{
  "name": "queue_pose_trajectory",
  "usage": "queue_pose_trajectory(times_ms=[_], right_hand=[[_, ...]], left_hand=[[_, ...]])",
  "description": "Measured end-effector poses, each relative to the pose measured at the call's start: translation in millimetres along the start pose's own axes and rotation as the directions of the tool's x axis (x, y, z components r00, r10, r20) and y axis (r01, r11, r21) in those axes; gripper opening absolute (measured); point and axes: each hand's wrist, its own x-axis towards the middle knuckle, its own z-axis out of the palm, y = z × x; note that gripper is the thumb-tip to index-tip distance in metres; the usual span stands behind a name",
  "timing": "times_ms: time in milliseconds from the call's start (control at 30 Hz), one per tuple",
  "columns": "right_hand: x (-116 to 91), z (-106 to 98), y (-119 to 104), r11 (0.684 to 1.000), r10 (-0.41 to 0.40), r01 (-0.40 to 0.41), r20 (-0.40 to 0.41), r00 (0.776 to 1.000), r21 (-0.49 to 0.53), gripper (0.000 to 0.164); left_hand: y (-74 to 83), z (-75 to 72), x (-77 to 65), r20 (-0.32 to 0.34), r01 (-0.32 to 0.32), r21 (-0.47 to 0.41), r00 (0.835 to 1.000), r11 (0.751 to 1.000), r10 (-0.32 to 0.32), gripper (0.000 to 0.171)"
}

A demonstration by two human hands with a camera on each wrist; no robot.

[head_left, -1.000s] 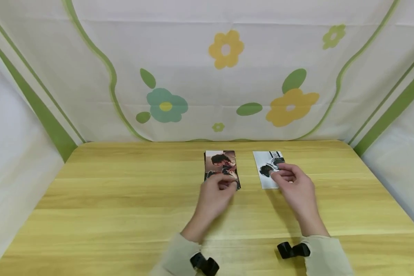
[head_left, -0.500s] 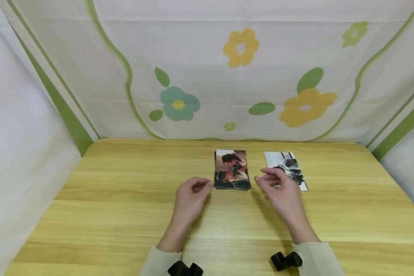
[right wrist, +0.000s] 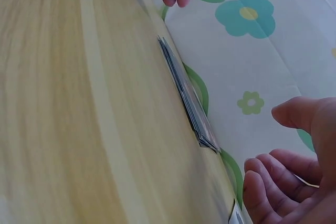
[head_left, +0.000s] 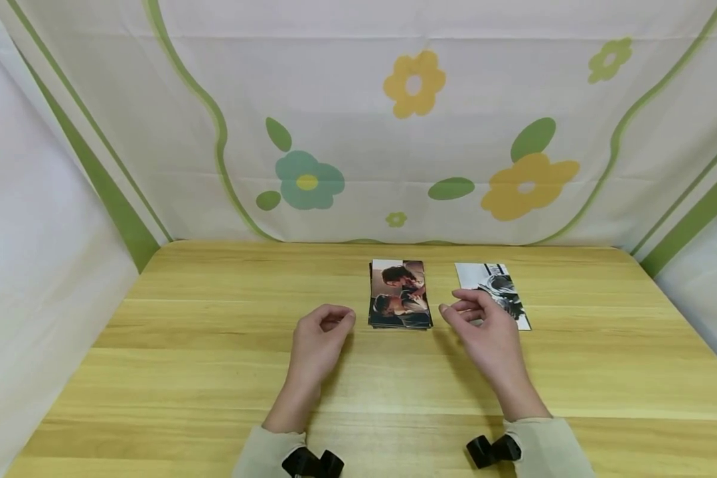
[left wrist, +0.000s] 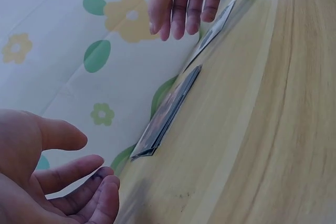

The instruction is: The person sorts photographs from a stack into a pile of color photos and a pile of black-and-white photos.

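A stack of photo cards (head_left: pixel 399 295) lies flat on the table, its top card showing two people in brown tones. Left of it, my left hand (head_left: pixel 321 340) hovers with loosely bent fingers and holds nothing. To the stack's right lies a black-and-white photo card (head_left: pixel 504 287), its lower left partly hidden behind my right hand (head_left: pixel 486 335). That hand's fingertips point toward the stack, thumb and fingers apart. In the left wrist view the uneven edges of the stack (left wrist: pixel 169 114) show between both hands. The right wrist view also has the stack's layered edge (right wrist: pixel 186 95).
The wood-grain table (head_left: pixel 215 372) ends at a white curtain (head_left: pixel 346 99) printed with flowers and leaves. Curtain panels also close off both sides. A black wrist camera (head_left: pixel 492 451) sits at the right sleeve, another (head_left: pixel 313 463) at the left.
My left hand has let go of the stack and drawn back to the left. My right hand has come off the black-and-white card and shifted left. The view has turned slightly.
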Motion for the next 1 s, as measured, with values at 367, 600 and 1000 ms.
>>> queue_pose_trajectory(times_ms=[367, 600, 1000], right_hand=[[3, 17, 7, 0.999, -0.028, 0.03, 0.068, 0.997, -0.022, 0.047], [4, 31, 6, 0.998, -0.061, 0.061, 0.011, 0.998, -0.022, 0.041], [5, 39, 5, 0.993, -0.063, 0.058, -0.043, 0.997, -0.104, 0.045]], left_hand=[[-13.3, 16.2, 4.7, -0.034, -0.147, 0.094, 0.988, 0.985, 0.151, 0.016], [-19.7, 26.5, 9.0, -0.031, -0.217, 0.143, 0.974, 0.966, 0.224, 0.021], [-22.4, 39.3, 10.5, -0.105, -0.216, 0.232, 0.964, 0.948, 0.245, 0.025]])
